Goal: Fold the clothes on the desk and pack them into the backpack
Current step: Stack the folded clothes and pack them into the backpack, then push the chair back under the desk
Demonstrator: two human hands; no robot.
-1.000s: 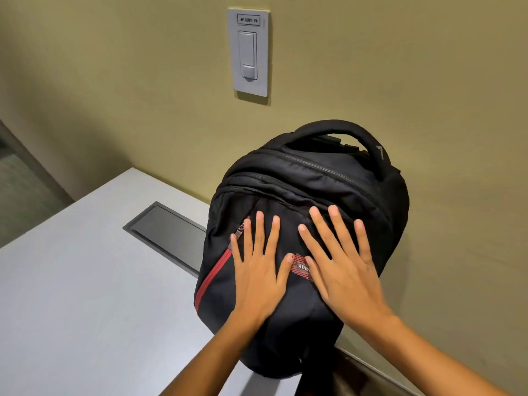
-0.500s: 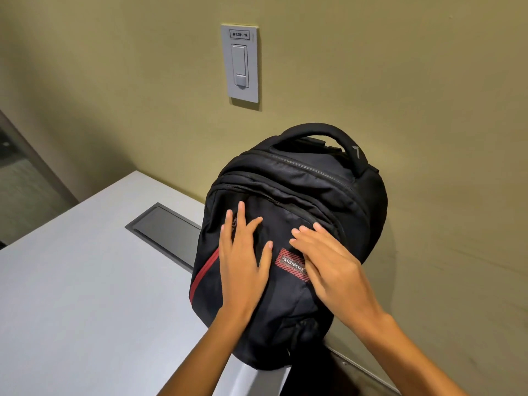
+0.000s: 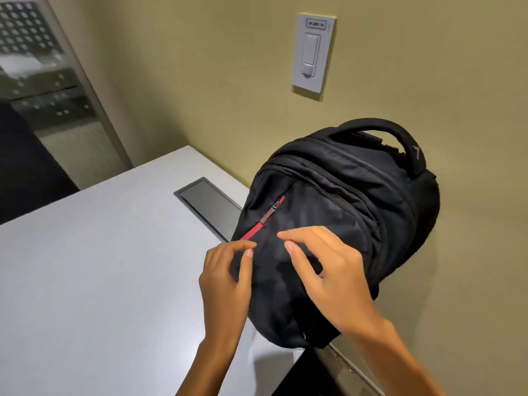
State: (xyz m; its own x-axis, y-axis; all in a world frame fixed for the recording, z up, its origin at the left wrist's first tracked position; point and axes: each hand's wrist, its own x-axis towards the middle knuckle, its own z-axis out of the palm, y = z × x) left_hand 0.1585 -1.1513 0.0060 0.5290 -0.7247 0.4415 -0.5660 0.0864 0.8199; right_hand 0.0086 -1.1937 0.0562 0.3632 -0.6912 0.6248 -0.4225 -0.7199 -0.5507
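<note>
Hovering L hand [image 3: 225,281] at red zip [image 3: 251,231], thumb+index nearly meeting; pinch unclear. Resting R hand [image 3: 328,278], loosely curled, on backpack [image 3: 343,201] front.

Backpack [image 3: 343,195] leans on the wall at the desk's [image 3: 100,267] right; left hand [image 3: 225,281] and right hand [image 3: 328,275] on its front, fingers bent, beside the red zip [image 3: 257,229].

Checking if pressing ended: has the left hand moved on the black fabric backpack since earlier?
Yes: left hand drew back toward the person, fingertips short of the grey zip pull.
</note>
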